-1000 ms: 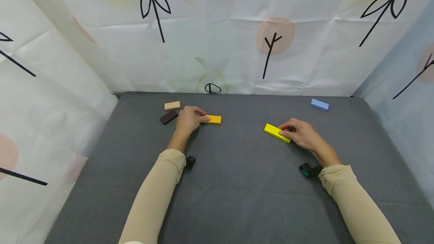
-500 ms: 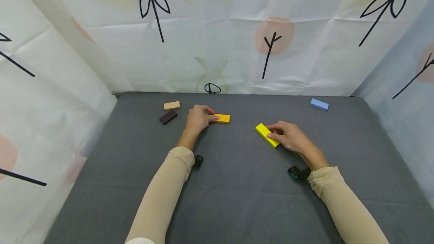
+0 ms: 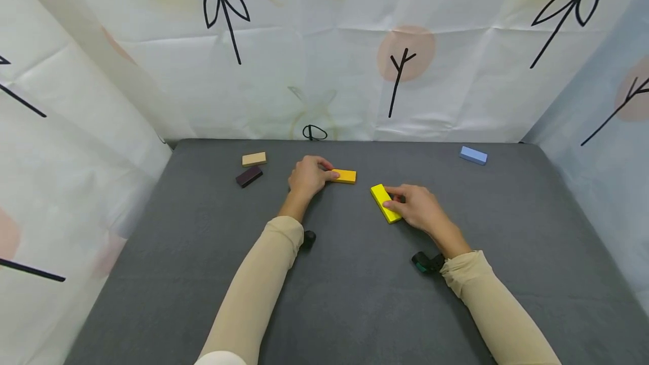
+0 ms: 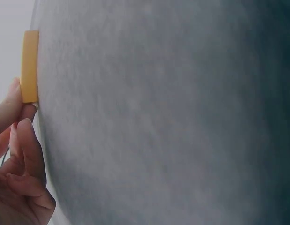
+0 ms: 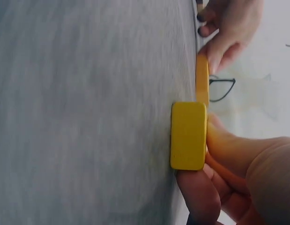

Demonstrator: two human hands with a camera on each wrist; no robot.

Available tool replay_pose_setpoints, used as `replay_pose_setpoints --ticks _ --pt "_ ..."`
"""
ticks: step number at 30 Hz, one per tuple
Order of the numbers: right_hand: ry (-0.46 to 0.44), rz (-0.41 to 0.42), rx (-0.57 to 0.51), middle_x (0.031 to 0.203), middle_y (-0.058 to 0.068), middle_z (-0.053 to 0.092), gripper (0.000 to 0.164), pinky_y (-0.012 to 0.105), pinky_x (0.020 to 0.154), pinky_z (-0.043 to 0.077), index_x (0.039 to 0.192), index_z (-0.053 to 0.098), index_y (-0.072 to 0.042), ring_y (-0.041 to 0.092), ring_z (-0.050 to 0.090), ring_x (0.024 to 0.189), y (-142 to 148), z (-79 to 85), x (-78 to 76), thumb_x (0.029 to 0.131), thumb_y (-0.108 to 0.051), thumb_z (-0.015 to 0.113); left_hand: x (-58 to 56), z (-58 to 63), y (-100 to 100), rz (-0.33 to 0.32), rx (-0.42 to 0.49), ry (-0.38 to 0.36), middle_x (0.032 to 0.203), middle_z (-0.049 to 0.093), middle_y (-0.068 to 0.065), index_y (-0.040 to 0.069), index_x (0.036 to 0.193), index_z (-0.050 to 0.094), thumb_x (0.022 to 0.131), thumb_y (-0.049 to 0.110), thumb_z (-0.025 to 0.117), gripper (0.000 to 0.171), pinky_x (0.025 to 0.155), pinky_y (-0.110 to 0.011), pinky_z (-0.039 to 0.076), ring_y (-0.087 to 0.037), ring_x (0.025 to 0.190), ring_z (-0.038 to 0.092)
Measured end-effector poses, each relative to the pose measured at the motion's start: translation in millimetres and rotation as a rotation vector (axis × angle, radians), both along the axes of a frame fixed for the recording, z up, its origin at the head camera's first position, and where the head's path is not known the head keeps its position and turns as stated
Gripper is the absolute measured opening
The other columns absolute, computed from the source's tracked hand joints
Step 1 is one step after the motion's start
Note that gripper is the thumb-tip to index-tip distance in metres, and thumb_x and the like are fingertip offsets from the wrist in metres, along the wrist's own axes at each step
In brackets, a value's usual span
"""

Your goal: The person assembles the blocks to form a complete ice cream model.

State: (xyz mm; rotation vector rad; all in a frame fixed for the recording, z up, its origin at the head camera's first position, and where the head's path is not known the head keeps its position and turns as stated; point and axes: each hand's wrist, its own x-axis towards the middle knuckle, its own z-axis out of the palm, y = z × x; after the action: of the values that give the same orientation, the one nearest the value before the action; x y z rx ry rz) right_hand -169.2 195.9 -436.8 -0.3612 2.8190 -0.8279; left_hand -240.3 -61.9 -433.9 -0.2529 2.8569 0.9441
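Observation:
My left hand (image 3: 309, 177) pinches the left end of an orange-yellow block (image 3: 346, 176) between thumb and fingers; the left wrist view shows the same block (image 4: 30, 66) jutting beyond the fingertips. My right hand (image 3: 417, 206) pinches a bright yellow block (image 3: 385, 203), which lies slanted, its far end pointing left. In the right wrist view the yellow block's end face (image 5: 189, 136) is close to the camera, with the orange-yellow block (image 5: 202, 77) and the left hand (image 5: 234, 30) beyond it. A short gap separates the two blocks in the head view.
A tan block (image 3: 254, 159) and a dark brown block (image 3: 249, 177) lie close together at the back left of the grey table (image 3: 355, 297). At the back right lies a blue block (image 3: 474, 155). Patterned white cloth (image 3: 284, 61) hangs behind the table and at both sides.
The left hand has moved right with the orange-yellow block. The right hand has moved left with the yellow block, turning it more lengthwise. The gap between the two blocks has shrunk.

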Motion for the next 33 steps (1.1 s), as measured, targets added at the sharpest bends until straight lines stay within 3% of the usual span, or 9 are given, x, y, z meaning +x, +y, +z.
replay_pose_setpoints --ticks 12,18,26,33 --pt "-0.004 -0.097 -0.013 0.07 0.004 0.063 0.051 0.024 0.048 0.033 0.139 0.062 -0.004 0.012 0.041 0.049 -30.4 -0.3 7.9 0.096 -0.029 0.072 -4.5 -1.6 24.0 -0.012 -0.01 -0.027 0.111 0.072 0.001 0.03 0.107 0.076 0.085 0.049 0.079 0.029 0.089 -0.049 0.052 -0.029 0.096 0.064" --pt "0.002 -0.136 -0.05 0.065 0.007 0.068 0.05 0.026 0.047 0.043 0.138 0.061 0.001 0.011 0.053 0.047 -50.1 -1.1 14.9 0.098 -0.027 0.07 -8.1 -2.1 34.7 -0.015 -0.014 -0.038 0.112 0.072 0.002 0.032 0.106 0.075 0.086 0.051 0.077 0.028 0.089 -0.048 0.052 -0.029 0.094 0.064" --pt "-0.013 -0.152 -0.079 0.064 0.003 0.069 0.052 0.028 0.046 0.044 0.142 0.059 0.0 0.01 0.057 0.048 -63.3 -3.1 17.2 0.1 -0.029 0.067 -7.9 -2.8 45.0 -0.04 0.01 -0.038 0.117 0.071 0.001 0.032 0.106 0.073 0.088 0.052 0.075 0.028 0.086 -0.047 0.051 -0.028 0.094 0.065" --pt "-0.029 -0.131 -0.071 0.067 0.005 0.071 0.054 0.028 0.045 0.042 0.141 0.059 0.001 0.011 0.057 0.048 -56.0 1.4 14.3 0.102 -0.035 0.064 -6.6 -4.2 45.1 -0.031 0.049 -0.069 0.124 0.069 0.002 0.033 0.109 0.074 0.089 0.054 0.074 0.029 0.088 -0.045 0.05 -0.028 0.097 0.063"
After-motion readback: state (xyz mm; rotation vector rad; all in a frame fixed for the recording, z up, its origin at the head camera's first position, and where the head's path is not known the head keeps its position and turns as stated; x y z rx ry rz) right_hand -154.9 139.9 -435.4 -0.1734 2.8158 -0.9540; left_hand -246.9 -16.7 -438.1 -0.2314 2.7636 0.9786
